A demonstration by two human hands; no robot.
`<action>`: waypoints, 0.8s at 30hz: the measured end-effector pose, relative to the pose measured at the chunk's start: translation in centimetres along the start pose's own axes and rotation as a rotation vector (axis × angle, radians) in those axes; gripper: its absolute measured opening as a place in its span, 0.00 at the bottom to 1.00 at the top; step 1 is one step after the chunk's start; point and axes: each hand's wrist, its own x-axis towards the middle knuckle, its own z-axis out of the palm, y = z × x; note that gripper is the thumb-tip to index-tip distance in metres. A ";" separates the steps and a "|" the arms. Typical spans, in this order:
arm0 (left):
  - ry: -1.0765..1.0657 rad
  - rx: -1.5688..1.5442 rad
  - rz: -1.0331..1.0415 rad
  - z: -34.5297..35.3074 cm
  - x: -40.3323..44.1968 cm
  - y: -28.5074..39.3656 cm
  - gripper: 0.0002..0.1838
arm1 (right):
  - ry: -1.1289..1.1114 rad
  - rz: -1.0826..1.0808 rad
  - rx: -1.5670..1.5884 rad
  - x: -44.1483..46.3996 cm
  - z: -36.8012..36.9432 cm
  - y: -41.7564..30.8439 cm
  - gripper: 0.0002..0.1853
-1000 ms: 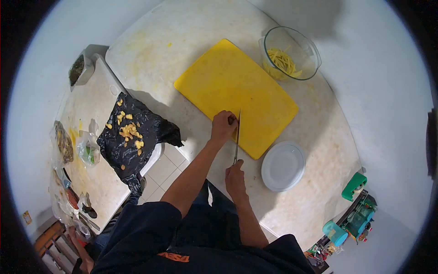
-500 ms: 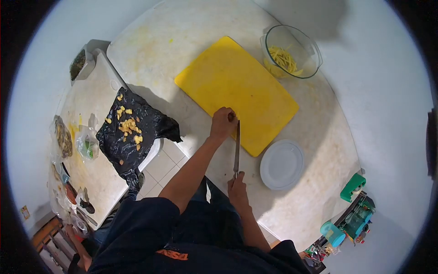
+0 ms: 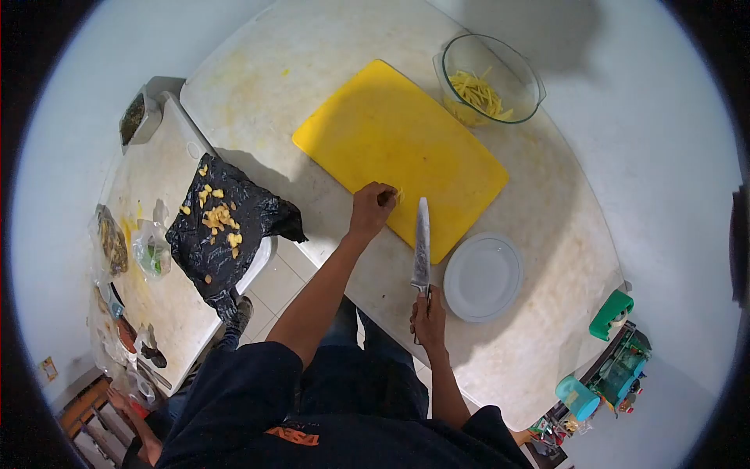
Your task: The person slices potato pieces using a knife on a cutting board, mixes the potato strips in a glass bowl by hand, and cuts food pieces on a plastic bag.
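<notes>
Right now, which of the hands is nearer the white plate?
Right: the right hand, holding the knife, is close beside the white plate; the left hand is farther off, at the edge of the yellow board.

Board [image 3: 414,141], plate [image 3: 483,277], bowl [image 3: 525,82] on table [image 3: 242,94]

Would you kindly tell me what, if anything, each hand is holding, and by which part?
The right hand holds the knife by its handle. Whether the left hand, curled at the near edge of the cutting board, holds anything cannot be told.
</notes>
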 end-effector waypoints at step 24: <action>-0.077 -0.388 -0.208 -0.4 0.1 -0.6 0.14 | -0.251 0.076 0.287 4.1 1.6 -0.8 0.10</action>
